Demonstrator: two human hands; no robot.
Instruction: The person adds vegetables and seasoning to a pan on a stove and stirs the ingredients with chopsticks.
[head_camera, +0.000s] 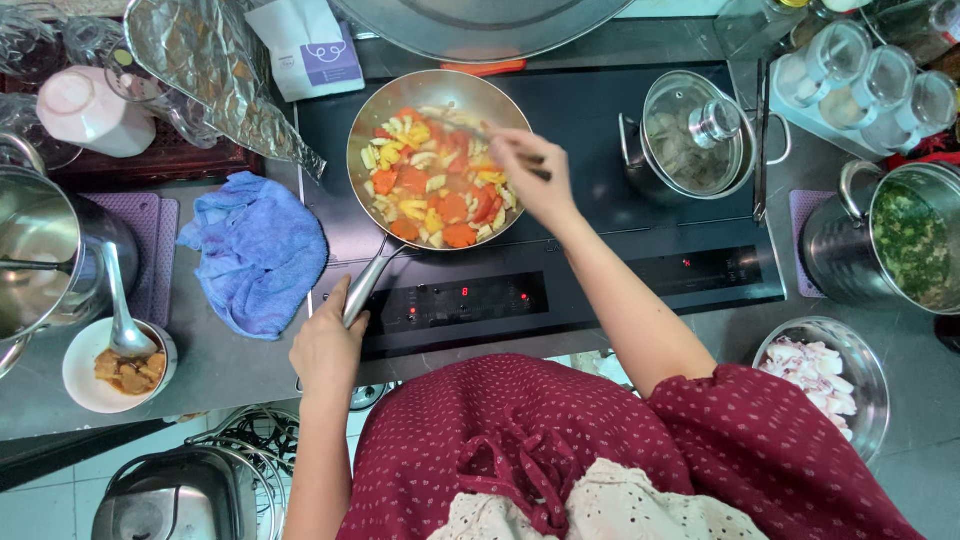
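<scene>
**Stirring vegetables in a steel frying pan on the induction hob**

The left hand (328, 345) was closed around the end of the pan's handle (368, 282), which ran up and away from it to the steel frying pan (438, 158) on the black induction hob (600, 250). The right hand (532, 178) reached over the pan's near right rim, fingers pinched shut on what looked like a pair of chopsticks (478, 132); the tips were partly lost among the food, so the exact tool was hard to confirm. Just left of that hand, inside the pan, lay the mixed vegetables (432, 195): orange carrot slices, yellow and pale pieces, some red.

A crumpled blue cloth (258, 250) lay on the counter up and to the left of the left hand. Further left of it stood a small white bowl (92, 375) with brown pieces and a metal spoon. Right of the right hand sat a small pot with a glass lid (697, 132), and further right a large pot of greens (912, 240). A metal bowl of pale sliced pieces (830, 375) rested below that, near the person's right elbow.

Judging from the grip, the stirring would go best with the left hand holding the handle firm so the pan did not slide on the smooth hob, while the right hand turned pieces from the rim inward, lifting the lower layer so the carrot cooked evenly, keeping the wrist high above the hot rim.
</scene>
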